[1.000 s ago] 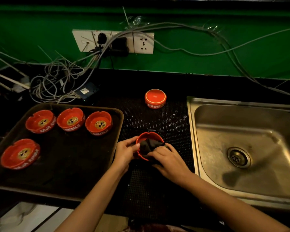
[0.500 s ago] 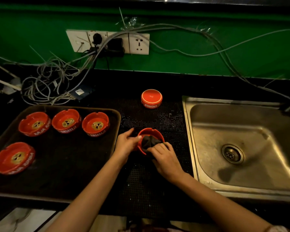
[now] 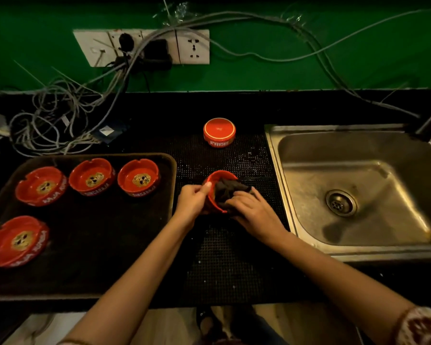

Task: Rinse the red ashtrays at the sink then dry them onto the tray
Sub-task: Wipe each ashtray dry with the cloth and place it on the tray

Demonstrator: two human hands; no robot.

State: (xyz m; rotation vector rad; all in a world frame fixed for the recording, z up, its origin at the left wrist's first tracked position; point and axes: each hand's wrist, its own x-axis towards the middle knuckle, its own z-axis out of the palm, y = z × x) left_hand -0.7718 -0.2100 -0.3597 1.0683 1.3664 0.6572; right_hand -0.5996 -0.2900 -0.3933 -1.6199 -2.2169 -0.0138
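The ashtray (image 3: 212, 201) I hold is red, my cloth (image 3: 228, 190) dark grey. The upturned ashtray (image 3: 219, 129) is red with a pale ring; the wall (image 3: 309, 70) green.

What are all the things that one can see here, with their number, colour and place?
tray: 1, dark, counter left
mat: 1, black, counter centre
sink: 1, steel, right
upright ashtrays: 4, red, on tray
inverted ashtray: 1, red, on mat, at the back
held ashtray: 1, red, tilted, above mat
cloth: 1, dark, inside held ashtray
socket panel: 1, white, green wall
cables: many, grey, back left and along wall
left hand: 1, grips held ashtray
right hand: 1, grips cloth
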